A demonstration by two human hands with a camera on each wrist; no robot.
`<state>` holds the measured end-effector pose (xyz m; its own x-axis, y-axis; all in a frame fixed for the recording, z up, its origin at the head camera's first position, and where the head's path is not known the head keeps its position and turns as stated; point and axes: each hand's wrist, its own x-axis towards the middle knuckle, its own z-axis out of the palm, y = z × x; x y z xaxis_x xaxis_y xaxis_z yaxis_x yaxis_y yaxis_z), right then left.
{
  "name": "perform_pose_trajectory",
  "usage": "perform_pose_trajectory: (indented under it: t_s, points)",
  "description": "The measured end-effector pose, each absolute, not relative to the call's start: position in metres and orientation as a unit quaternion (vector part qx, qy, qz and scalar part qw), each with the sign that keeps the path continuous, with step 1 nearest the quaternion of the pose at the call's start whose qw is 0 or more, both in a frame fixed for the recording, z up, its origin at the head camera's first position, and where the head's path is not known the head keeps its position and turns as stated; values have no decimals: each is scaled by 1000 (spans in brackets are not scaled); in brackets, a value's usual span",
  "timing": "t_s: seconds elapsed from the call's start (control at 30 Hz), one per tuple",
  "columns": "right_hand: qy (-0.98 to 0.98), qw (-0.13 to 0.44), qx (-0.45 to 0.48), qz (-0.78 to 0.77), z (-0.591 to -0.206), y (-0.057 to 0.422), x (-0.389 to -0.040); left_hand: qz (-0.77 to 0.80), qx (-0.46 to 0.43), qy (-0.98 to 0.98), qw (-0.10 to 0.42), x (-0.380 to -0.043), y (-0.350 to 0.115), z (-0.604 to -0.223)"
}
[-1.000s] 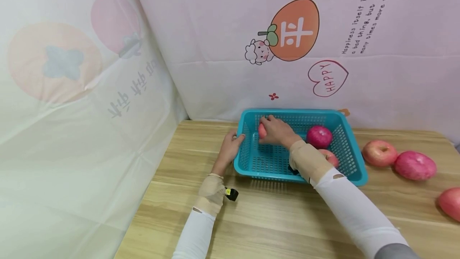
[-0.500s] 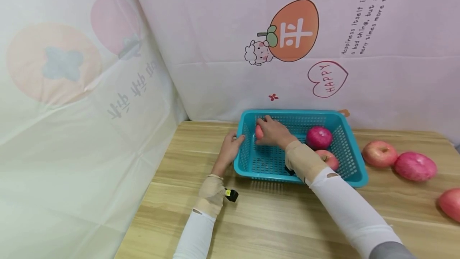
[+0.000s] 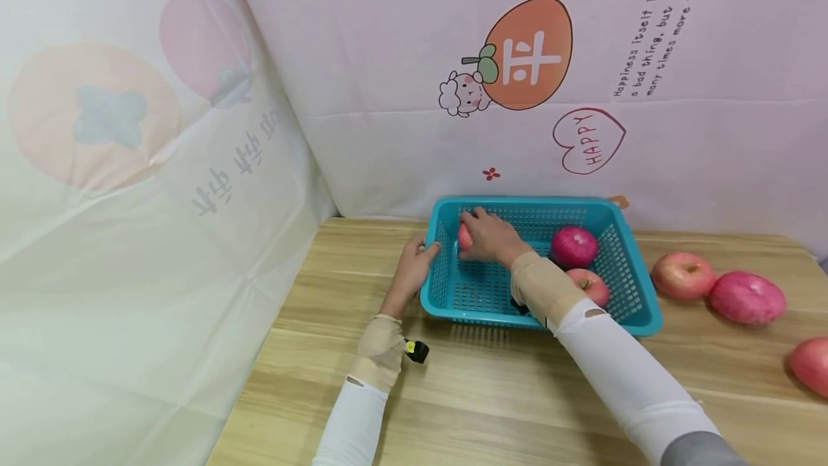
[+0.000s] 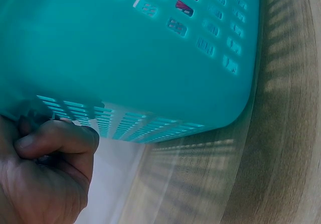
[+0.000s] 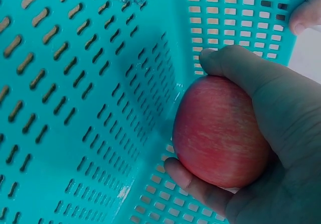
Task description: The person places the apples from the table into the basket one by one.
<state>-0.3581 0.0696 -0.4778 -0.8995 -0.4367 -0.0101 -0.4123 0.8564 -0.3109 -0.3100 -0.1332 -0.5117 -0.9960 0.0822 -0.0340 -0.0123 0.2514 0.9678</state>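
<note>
Inside the teal plastic basket (image 3: 475,316), my right hand (image 3: 491,239) holds a red apple (image 5: 220,131) near the left end. The right wrist view shows thumb and fingers curled round the fruit, close to the basket's corner. My left hand (image 3: 411,265) grips the basket's left rim, its thumb over the edge; in the left wrist view the left hand (image 4: 55,163) is curled against the outside wall. A magenta round fruit (image 3: 574,247) and another apple (image 3: 590,286) lie in the basket's right part, the apple partly hidden by my right sleeve.
Right of the basket, an apple (image 3: 683,275) and a magenta fruit (image 3: 747,298) lie side by side on the wooden table (image 3: 491,408). A further reddish fruit (image 3: 811,365) is cut off by the right edge. A printed cloth (image 3: 388,157) hangs behind the basket.
My right hand has shifted slightly left with the apple, toward the basket's left end, then nearly stopped. The left hand keeps its grip on the rim.
</note>
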Motion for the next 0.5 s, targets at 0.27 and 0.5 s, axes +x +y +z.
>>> perform_pose_trajectory:
  t_s: [0.27, 0.5]
  points:
    - [965, 46, -221, -135, -480, 69, -360, 617, 18, 785, 41, -311, -133, -513]
    - [962, 59, -223, -144, -480, 69, -361, 622, 17, 782, 43, -311, -133, -512]
